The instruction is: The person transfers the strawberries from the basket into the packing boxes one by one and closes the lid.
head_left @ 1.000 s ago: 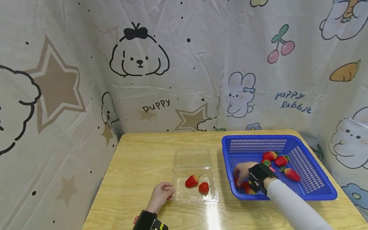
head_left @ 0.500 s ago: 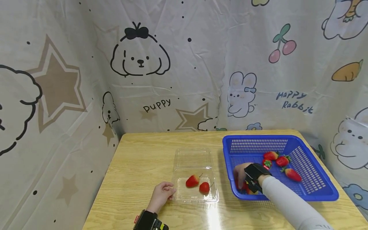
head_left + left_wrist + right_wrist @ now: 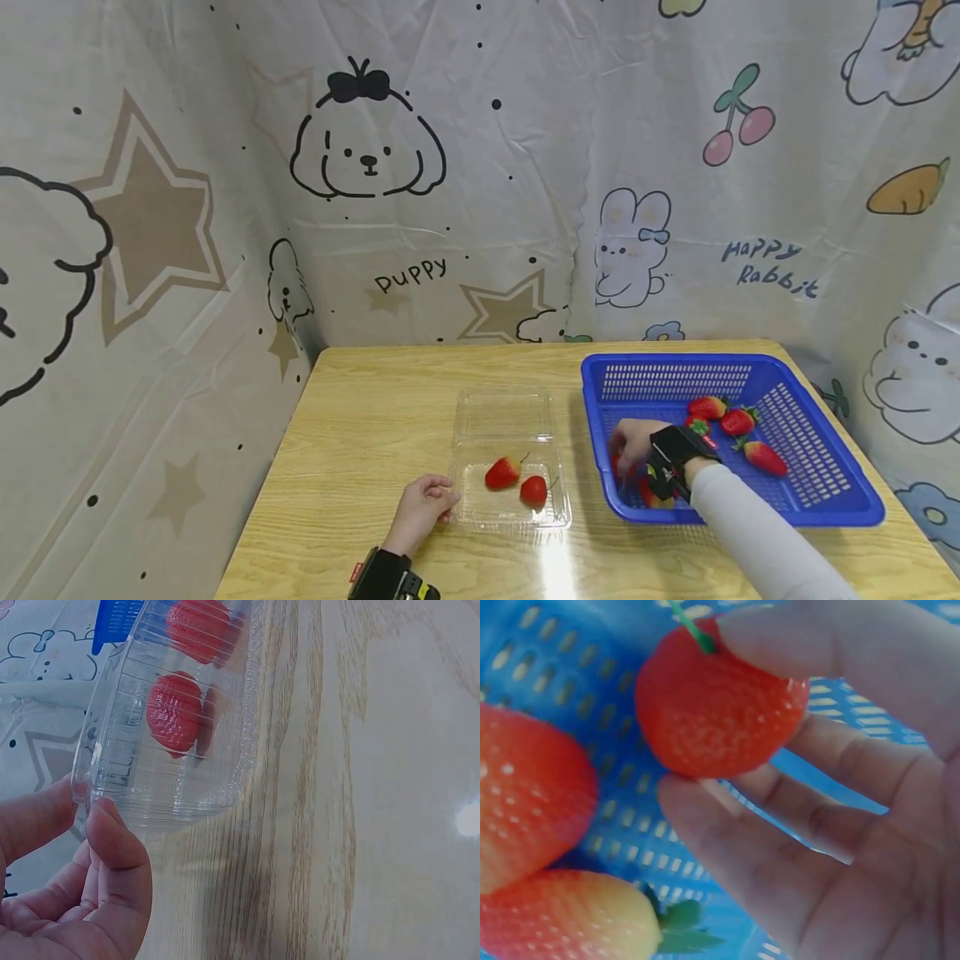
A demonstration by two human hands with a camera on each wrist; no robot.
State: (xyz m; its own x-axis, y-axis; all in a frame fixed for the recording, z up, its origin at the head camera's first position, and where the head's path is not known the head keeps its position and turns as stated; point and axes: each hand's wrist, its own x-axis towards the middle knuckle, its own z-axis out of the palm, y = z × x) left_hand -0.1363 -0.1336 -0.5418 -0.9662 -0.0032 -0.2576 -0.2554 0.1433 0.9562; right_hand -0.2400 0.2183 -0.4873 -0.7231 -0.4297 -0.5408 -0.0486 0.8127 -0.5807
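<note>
My left hand (image 3: pixel 422 510) pinches the left rim of a clear plastic clamshell box (image 3: pixel 217 799) between thumb and finger. The box lies with its lid folded back, and two red strawberries, one (image 3: pixel 502 473) with a yellowish top and a smaller one (image 3: pixel 533 492), sit in its base. Inside the blue basket (image 3: pixel 678 360), my right hand (image 3: pixel 633 442) holds a round red strawberry (image 3: pixel 716 705) with a thin green stem, thumb on top and fingers below. Close to that hand lie a red strawberry (image 3: pixel 529 795) and a yellow-topped one (image 3: pixel 577 911) with leaves.
Several more leafy strawberries (image 3: pixel 738 421) lie toward the back and right of the basket. Box and basket stand side by side on a wooden table (image 3: pixel 360 417). A printed cloth curtain (image 3: pixel 450 167) hangs behind and at both sides.
My right hand shifts slightly within the basket, and its fingers now sit around a strawberry near the left wall. My left hand and the box stay in place.
</note>
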